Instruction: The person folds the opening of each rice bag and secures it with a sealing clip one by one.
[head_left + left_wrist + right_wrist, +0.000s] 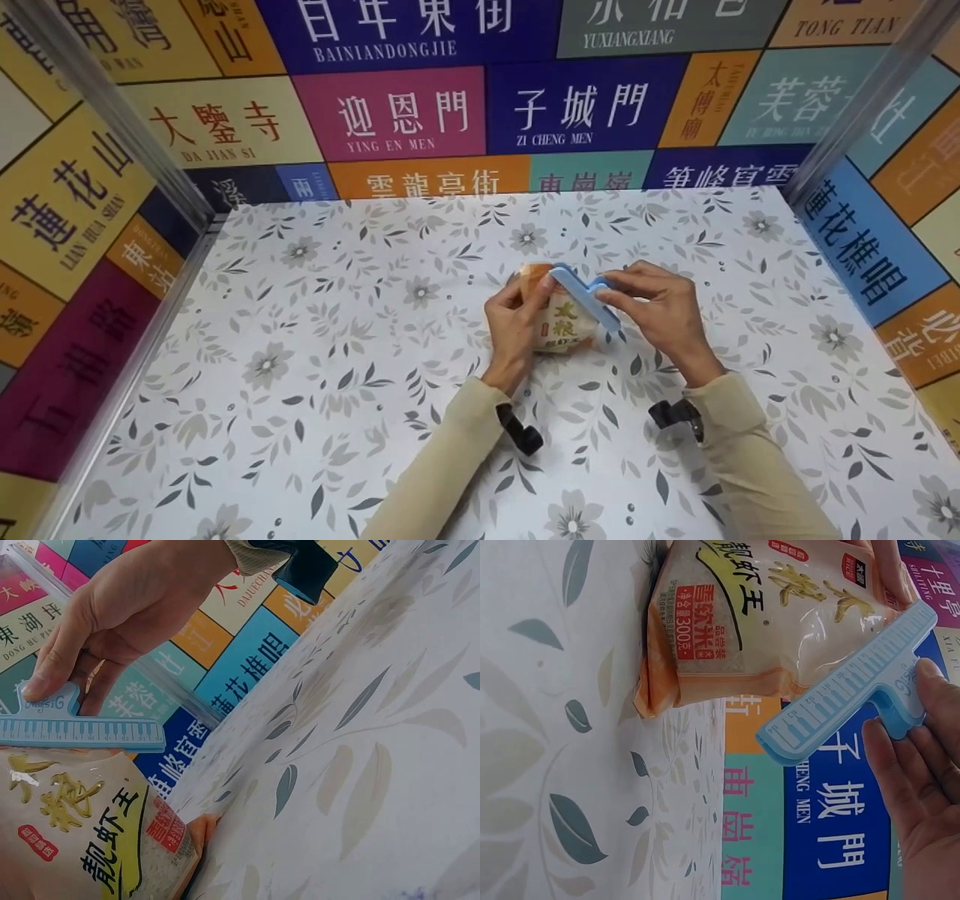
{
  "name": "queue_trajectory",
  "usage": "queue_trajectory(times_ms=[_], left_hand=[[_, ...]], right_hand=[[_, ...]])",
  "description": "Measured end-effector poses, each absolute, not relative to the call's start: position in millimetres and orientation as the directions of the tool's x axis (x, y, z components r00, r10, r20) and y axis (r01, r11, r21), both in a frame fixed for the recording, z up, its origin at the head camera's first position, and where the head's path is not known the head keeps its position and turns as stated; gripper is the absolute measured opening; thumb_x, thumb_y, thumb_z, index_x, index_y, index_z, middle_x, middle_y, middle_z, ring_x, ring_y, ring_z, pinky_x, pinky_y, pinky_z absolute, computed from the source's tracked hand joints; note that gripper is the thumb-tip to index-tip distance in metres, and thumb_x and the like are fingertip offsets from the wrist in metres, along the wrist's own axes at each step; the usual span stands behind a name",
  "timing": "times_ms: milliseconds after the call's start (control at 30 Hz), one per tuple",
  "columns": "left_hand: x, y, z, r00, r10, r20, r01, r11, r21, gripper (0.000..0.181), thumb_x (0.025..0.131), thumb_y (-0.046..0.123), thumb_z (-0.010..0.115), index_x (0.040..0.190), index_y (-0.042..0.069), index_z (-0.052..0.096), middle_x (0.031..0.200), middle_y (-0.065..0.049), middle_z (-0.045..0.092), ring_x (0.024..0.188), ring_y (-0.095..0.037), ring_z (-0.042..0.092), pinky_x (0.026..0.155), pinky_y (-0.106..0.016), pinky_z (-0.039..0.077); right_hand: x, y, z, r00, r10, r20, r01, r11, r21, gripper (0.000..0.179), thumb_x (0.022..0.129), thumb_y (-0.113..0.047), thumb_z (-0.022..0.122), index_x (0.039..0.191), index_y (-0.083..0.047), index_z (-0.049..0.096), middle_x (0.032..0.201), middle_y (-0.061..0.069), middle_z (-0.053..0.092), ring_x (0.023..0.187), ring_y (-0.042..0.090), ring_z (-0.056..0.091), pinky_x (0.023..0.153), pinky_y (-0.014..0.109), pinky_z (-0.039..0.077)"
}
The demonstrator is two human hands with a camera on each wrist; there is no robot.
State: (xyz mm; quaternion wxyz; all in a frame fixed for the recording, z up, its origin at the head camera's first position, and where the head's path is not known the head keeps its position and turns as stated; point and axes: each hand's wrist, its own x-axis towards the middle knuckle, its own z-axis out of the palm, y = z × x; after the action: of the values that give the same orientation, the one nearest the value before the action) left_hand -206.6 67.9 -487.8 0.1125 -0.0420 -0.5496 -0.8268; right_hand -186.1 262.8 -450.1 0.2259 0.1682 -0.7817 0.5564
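A clear and orange bag of rice [564, 324] with gold and black lettering stands on the table, and my left hand [516, 315] grips its upper left side. Across the bag's top edge lies a long light-blue bag clip [847, 690] with a piano-key pattern. My right hand [660, 304] pinches the clip's handle between thumb and fingers. In the left wrist view, the same clip [82, 733] runs along the top of the bag [82, 825], with my right hand [142, 607] above it. Left-hand fingers [891, 570] show behind the bag in the right wrist view.
The table [337, 450] has a white surface printed with grey flowers and leaves. Panels with coloured name blocks [390, 112] rise at its back and both sides. Black wrist cameras [519, 431] sit on both sleeves, just above the tabletop.
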Motion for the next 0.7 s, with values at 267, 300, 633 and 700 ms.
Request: queue_trajectory(times_ms=[267, 300, 633, 700], left_hand=[[-206.2, 68.9, -487.0, -0.967, -0.146, 0.208, 0.248, -0.366, 0.897, 0.025, 0.093, 0.009, 0.076, 0.084, -0.012, 0.069, 0.087, 0.004, 0.072, 0.071, -0.011, 0.066, 0.062, -0.024, 0.055], [-206.1, 69.0, -487.0, -0.967, -0.146, 0.210, 0.250, -0.367, 0.896, 0.023, 0.093, 0.009, 0.076, 0.085, -0.012, 0.070, 0.087, 0.004, 0.072, 0.071, -0.012, 0.066, 0.062, -0.024, 0.055], [-205.8, 68.3, -487.5, -0.966, -0.135, 0.220, 0.255, -0.373, 0.892, 0.020, 0.094, 0.009, 0.076, 0.092, -0.011, 0.074, 0.087, 0.005, 0.070, 0.071, -0.010, 0.066, 0.062, -0.023, 0.056], [-206.2, 68.0, -487.8, -0.964, -0.132, 0.231, 0.264, -0.369, 0.891, 0.019, 0.094, 0.008, 0.075, 0.093, -0.011, 0.074, 0.088, 0.006, 0.071, 0.072, -0.010, 0.066, 0.063, -0.023, 0.056]], right_hand=[[-186.5, 261.0, -448.9, -0.843, -0.005, 0.538, -0.510, 0.324, -0.796, 0.025, 0.081, 0.003, 0.086, 0.105, -0.003, 0.082, 0.090, 0.015, 0.075, 0.083, 0.006, 0.072, 0.081, 0.019, 0.061], [-186.6, 260.7, -448.6, -0.843, -0.005, 0.538, -0.510, 0.324, -0.797, 0.025, 0.081, 0.003, 0.086, 0.105, -0.004, 0.082, 0.090, 0.016, 0.075, 0.083, 0.006, 0.072, 0.081, 0.019, 0.061], [-189.4, 257.3, -444.3, -0.817, -0.029, 0.576, -0.550, 0.342, -0.762, 0.025, 0.081, 0.002, 0.086, 0.105, -0.005, 0.083, 0.089, 0.017, 0.076, 0.081, 0.003, 0.072, 0.077, 0.016, 0.060], [-189.9, 256.8, -444.3, -0.811, -0.030, 0.584, -0.559, 0.335, -0.759, 0.025, 0.081, 0.003, 0.086, 0.104, -0.004, 0.083, 0.089, 0.018, 0.076, 0.081, 0.004, 0.072, 0.077, 0.016, 0.060]])
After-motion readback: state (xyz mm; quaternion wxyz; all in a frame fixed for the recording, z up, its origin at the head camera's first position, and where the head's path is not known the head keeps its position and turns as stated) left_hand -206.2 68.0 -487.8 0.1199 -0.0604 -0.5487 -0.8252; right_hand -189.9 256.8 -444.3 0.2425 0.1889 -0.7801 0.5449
